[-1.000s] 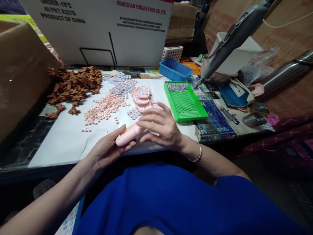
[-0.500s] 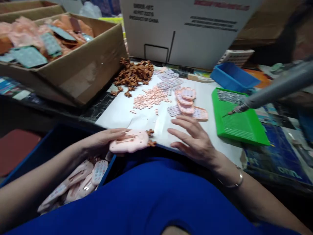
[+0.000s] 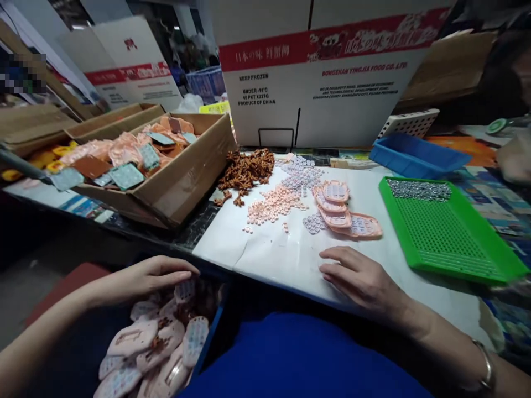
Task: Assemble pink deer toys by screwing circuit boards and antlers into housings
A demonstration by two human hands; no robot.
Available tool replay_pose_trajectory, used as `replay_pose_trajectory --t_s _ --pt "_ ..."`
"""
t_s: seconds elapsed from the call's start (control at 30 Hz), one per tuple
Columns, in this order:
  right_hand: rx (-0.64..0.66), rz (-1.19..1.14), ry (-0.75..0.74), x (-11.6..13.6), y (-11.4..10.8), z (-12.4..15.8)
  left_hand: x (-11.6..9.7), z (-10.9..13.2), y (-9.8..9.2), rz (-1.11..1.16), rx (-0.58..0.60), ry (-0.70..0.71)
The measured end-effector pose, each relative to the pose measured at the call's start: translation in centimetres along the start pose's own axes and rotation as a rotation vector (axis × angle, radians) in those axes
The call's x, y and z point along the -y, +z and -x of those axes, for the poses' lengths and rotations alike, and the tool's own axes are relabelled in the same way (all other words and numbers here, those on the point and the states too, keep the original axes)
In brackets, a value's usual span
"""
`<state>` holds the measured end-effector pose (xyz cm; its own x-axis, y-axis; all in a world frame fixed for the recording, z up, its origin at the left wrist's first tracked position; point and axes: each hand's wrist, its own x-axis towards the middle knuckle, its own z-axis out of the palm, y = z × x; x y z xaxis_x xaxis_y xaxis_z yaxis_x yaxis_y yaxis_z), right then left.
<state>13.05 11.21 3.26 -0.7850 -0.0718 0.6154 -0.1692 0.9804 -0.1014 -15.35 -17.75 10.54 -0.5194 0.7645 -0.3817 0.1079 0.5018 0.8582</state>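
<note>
My left hand [image 3: 161,275] hovers over a dark blue bin [image 3: 213,326], fingers stretched out, apparently holding nothing. Just beneath its fingertips a pink toy phone casing [image 3: 185,291] with keys stands tilted, partly hidden. Several more pink casings [image 3: 133,337] are heaped in the bin, some with brown bits among them. My right hand [image 3: 360,276] is open above the front of the white work board [image 3: 269,257], fingers apart and empty. Beyond it lies a small stack of pink shell halves [image 3: 335,204] with pale keypads, beside loose pale key pieces [image 3: 314,223].
Piles of small peach parts [image 3: 274,203], lilac key pieces [image 3: 302,174] and brown parts [image 3: 249,168] lie on the board. A green tray [image 3: 452,232] with screws and a blue tray [image 3: 418,157] stand right. An open carton [image 3: 186,177] of bagged parts stands left, a white carton [image 3: 315,110] behind.
My left hand has moved down and left to the bin and let go of the pink casing. My right hand stays open over the board. The view has tilted up; the screwdriver is out of sight.
</note>
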Motion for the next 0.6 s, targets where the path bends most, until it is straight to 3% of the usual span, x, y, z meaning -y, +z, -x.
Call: replay_pose_trajectory --t_s 0.03,0.07,0.1,0.2,0.27,0.4,0.6 --pt "-0.005 -0.011 0.0 0.0 0.1 0.0 -2.2 -0.6 -0.5 -0.093 0.119 -0.004" --pt "-0.009 -0.028 0.004 -0.1 0.3 0.1 -4.4 -1.2 -1.3 -0.137 0.149 0.04" --pt "-0.008 -0.045 0.013 -0.1 0.4 0.1 -6.4 -2.1 -2.3 -0.146 0.107 0.128" --pt "0.008 -0.089 0.055 0.0 0.7 0.4 -11.3 -5.6 -5.7 -0.242 -0.288 0.321" --pt "0.001 -0.11 0.081 0.1 0.9 0.5 -13.5 -8.6 -8.0 -0.414 -0.562 0.334" --pt "-0.016 -0.154 0.135 0.0 1.0 0.6 -15.7 -14.6 -11.5 -0.598 -0.668 0.258" --pt "0.073 -0.22 0.236 -0.8 0.6 0.9 -16.9 -22.2 -14.2 -0.834 -0.587 0.074"
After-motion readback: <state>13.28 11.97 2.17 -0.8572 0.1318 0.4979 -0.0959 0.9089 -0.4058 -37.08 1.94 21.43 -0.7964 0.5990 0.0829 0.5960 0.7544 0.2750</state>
